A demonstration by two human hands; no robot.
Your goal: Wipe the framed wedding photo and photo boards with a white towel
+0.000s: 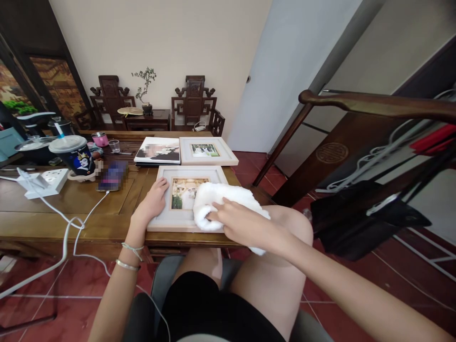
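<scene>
A light wooden picture frame [188, 171] lies flat at the table's front edge, with a small photo [180, 194] in its middle. My left hand [154, 202] holds the frame by its left side, fingers over the rim. A thick white fluffy cloth [231, 192] is bunched in my right hand [231, 216] and pressed on the frame's right part. The cloth hides the right side of the photo, and its loose end hangs past the table edge over my thigh.
Behind lie a second frame [228, 154] and a stacked photo [151, 151]. To the left stand a lidded cup [80, 156], a phone [113, 175] on a cable, a power strip [53, 183] and a pink cup [100, 139]. A wooden chair [331, 102] rises at right.
</scene>
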